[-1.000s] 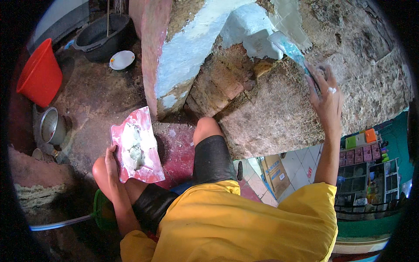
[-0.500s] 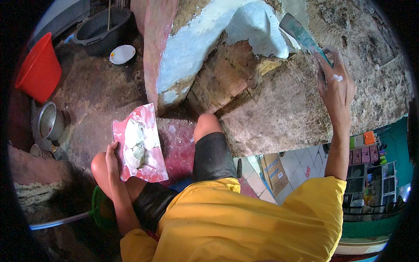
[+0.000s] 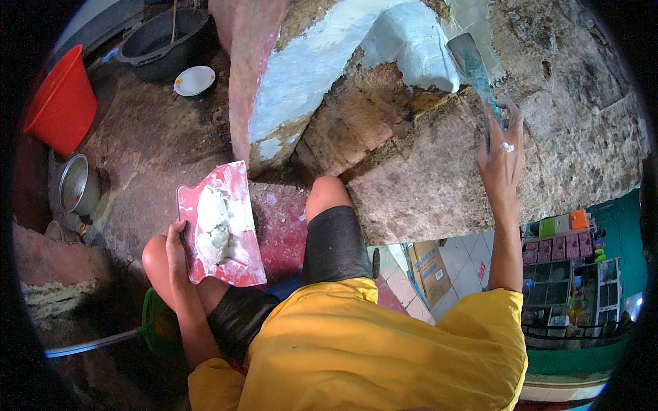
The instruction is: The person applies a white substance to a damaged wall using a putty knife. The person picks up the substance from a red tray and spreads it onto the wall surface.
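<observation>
My right hand point(image 3: 502, 147) is closed around the handle of a putty knife point(image 3: 471, 63), with a white smear on the back of the hand. The knife's greenish blade lies at the edge of pale wet plaster point(image 3: 480, 24) on the rough wall; I cannot tell whether it touches. My left hand point(image 3: 177, 250) grips the left edge of a red plastic board point(image 3: 257, 257) above my left thigh. A mound of white putty point(image 3: 214, 226) sits on that board. Between the hands, white-blue plaster point(image 3: 301, 79) borders a hollow of bare brown masonry point(image 3: 360, 120).
Far left stand a red bucket point(image 3: 65, 103), a metal pot point(image 3: 82, 188) and a black tub point(image 3: 168, 51), with a white plate point(image 3: 195, 81) on the dirty floor. Lower right, beyond the rough wall point(image 3: 439, 178), are a cardboard box point(image 3: 432, 270) and shelves of goods point(image 3: 569, 288).
My right hand and the putty knife have moved left and slightly down, and the blade is more upright. My left hand still holds the board in nearly the same place.
</observation>
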Demonstrator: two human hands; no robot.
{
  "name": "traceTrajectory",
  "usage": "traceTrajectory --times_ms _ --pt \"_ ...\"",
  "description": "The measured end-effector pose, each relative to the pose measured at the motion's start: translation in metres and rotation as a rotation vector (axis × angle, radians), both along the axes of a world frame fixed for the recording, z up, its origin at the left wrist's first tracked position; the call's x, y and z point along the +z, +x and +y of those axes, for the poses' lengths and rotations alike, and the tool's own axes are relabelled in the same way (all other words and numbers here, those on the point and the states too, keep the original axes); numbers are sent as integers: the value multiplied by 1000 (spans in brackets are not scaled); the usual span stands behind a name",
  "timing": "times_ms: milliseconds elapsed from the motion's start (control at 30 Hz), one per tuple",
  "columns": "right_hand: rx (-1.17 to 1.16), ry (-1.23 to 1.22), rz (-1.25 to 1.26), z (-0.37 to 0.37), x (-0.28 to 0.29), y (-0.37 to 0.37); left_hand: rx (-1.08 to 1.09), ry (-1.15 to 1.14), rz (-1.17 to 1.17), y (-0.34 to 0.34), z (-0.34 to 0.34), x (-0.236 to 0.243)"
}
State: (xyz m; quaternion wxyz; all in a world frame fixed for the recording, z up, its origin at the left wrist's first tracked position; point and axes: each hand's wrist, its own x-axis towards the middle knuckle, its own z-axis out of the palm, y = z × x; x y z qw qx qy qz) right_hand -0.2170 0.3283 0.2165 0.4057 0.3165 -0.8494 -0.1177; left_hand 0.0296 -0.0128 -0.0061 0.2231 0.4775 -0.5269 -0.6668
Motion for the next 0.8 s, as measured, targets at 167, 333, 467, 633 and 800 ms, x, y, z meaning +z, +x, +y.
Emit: traceTrajectory --times_ms 167,333,467,633,800 --pt "4 21 5 4 -7 -6 -5 25 25 -1 -2 -2" --pt "15 8 24 8 -10 -9 -8 44 33 -3 -3 -3" --pt "-15 4 -4 12 -9 -9 -6 41 23 -2 -2 -4" --pt "-48 -22 -21 24 -11 -3 4 30 2 2 0 -4" --pt "-65 7 -70 35 -4 16 19 6 -33 7 0 -4"
